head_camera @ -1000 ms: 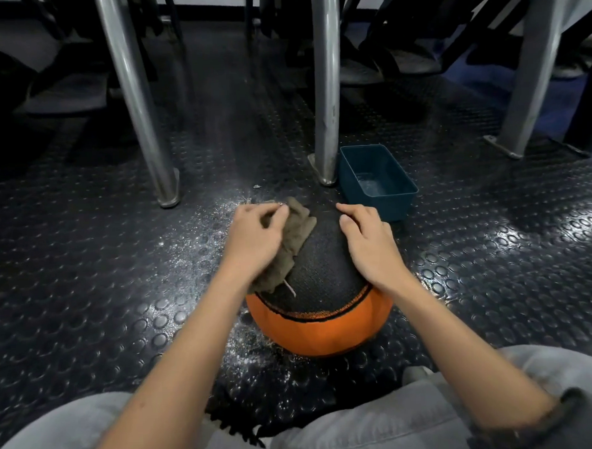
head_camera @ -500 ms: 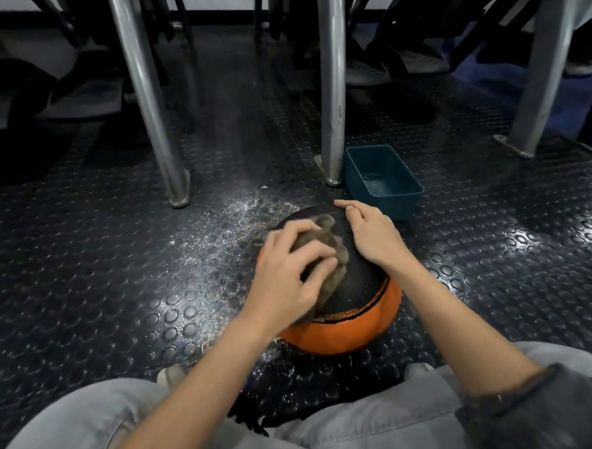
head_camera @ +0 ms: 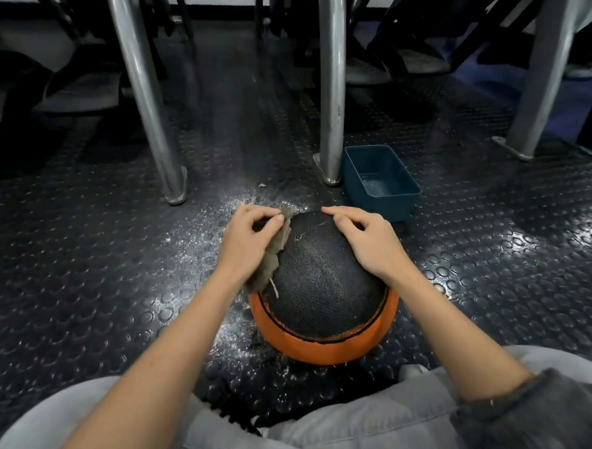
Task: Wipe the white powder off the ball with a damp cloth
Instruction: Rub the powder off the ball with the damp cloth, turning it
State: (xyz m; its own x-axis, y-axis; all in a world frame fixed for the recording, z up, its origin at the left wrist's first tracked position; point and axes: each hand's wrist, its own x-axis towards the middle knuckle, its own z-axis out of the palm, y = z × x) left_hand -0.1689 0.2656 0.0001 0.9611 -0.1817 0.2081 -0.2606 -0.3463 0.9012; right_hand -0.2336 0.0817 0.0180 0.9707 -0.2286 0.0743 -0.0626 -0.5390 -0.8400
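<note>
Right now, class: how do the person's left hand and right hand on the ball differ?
The left hand grips the cloth; the right hand holds nothing. The left hand is on the left side of the ball, the right hand on its right. The left hand presses cloth to it; the right hand rests bare. Both touch its black top.

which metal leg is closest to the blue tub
The middle metal leg, its foot just left of the blue tub; the other two stand farther off.

left hand (head_camera: 248,241): swept from the top of the ball (head_camera: 323,290) to its left side
cloth (head_camera: 272,255): dragged left with it
</note>
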